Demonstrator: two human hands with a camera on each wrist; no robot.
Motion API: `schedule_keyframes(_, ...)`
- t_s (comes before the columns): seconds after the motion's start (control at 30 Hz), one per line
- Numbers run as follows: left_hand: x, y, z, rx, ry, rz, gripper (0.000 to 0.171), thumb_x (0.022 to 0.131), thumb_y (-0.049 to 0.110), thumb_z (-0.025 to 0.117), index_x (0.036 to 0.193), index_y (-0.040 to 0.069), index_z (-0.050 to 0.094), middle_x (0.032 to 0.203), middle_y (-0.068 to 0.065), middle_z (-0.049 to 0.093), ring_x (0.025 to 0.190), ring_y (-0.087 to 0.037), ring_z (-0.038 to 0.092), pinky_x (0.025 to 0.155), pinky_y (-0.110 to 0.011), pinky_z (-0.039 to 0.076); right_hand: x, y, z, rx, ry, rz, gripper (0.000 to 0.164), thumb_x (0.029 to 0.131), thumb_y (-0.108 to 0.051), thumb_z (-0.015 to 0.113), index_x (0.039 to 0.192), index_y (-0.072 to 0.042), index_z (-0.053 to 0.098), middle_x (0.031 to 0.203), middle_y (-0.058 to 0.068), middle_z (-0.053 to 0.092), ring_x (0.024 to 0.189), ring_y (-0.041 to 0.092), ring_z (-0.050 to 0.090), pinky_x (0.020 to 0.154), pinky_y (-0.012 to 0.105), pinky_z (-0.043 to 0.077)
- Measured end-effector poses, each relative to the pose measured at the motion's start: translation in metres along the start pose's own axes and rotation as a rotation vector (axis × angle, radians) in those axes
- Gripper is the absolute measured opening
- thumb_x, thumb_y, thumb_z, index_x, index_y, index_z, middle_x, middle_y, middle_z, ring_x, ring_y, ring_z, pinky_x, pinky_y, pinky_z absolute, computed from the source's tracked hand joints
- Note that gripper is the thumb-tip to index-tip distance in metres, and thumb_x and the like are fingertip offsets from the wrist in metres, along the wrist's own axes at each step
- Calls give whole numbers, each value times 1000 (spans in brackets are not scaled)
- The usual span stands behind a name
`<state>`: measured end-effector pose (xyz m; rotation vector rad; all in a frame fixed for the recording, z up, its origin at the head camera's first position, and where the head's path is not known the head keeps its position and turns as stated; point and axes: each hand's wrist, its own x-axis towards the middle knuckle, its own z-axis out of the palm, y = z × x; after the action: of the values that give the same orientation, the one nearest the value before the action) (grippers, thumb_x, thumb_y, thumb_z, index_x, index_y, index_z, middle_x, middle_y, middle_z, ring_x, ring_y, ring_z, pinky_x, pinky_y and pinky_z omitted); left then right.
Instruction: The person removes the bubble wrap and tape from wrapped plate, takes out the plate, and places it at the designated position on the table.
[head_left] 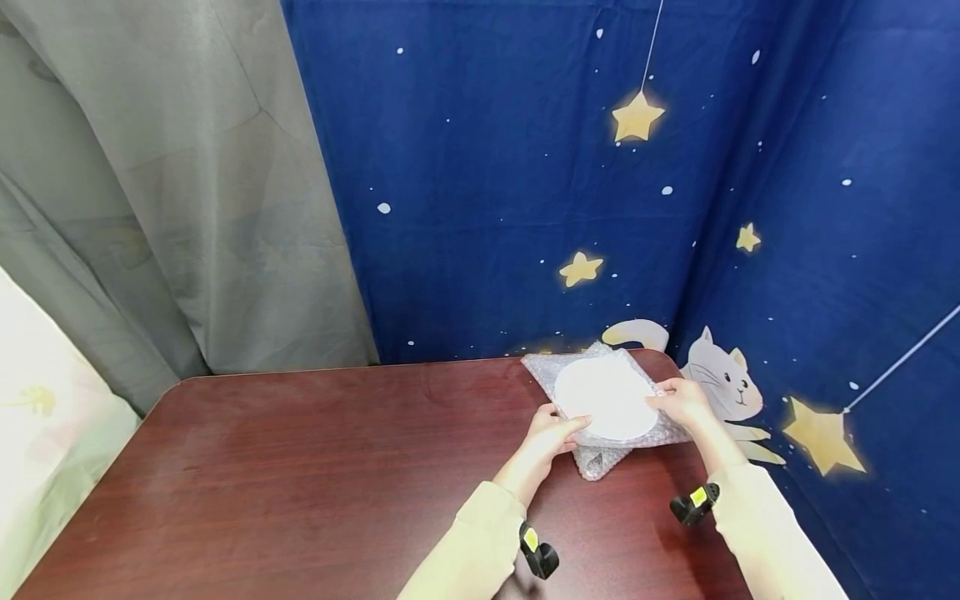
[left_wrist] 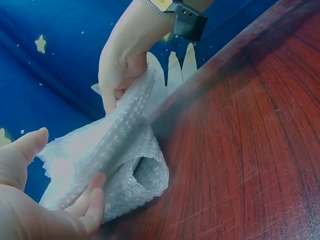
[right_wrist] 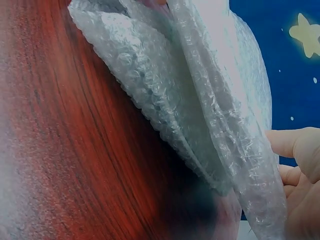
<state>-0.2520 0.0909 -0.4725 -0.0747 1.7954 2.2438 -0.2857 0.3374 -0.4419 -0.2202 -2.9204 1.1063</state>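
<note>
A round white plate (head_left: 606, 398), too bright to show detail, lies against a sheet of bubble wrap (head_left: 660, 433) above the right end of the table. My left hand (head_left: 551, 435) grips its near left edge, thumb on top and fingers underneath. The far right edge is pinched in my right hand (head_left: 681, 403). In the left wrist view the bubble wrap (left_wrist: 122, 130) is tilted, with a folded, open-ended part below. The right wrist view shows wrap layers (right_wrist: 225, 115) standing apart, with the right hand (right_wrist: 302, 175) beside them. Whether wrap covers the plate's top, I cannot tell.
The dark red wooden table (head_left: 300, 475) stretches away to the left. Behind it hang a blue star-patterned curtain (head_left: 487, 167) and a grey curtain (head_left: 247, 217). The table's right edge is close to the right hand. A black wrist camera (head_left: 538, 552) sits on the left sleeve.
</note>
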Motion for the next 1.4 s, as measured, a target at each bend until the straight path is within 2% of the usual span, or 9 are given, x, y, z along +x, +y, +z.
schedule_keyframes(0.33,-1,4,-8,4,11,36,65,80,5,73,131,-12,36,97,-13,54,75,-16,60,73,-36,55,-6,-10,3,13,14,18,43,86,-17,67,113,14,56,114,34,56,105,43,53,91,52,42)
schedule_keyframes(0.8,-8,12,-24,30,-1,92,60,82,3,68,132,-11,38,87,-8,58,69,-12,57,68,-31,53,-16,-21,9,59,68,-21,40,83,-15,70,107,14,57,101,30,61,93,39,56,82,49,45)
schedule_keyframes(1.2,-15,17,-38,42,12,151,52,81,-2,66,128,-9,45,83,-5,54,66,-12,55,62,-28,52,-30,-32,18,59,131,-74,38,83,-15,70,106,13,59,97,29,63,93,40,57,83,51,43)
schedule_keyframes(1.4,-19,17,-48,24,11,168,55,80,-3,66,131,-10,44,85,-6,55,65,-12,56,61,-28,52,-35,-37,25,93,154,-68,40,83,-14,70,109,13,57,102,31,61,96,42,57,84,51,43)
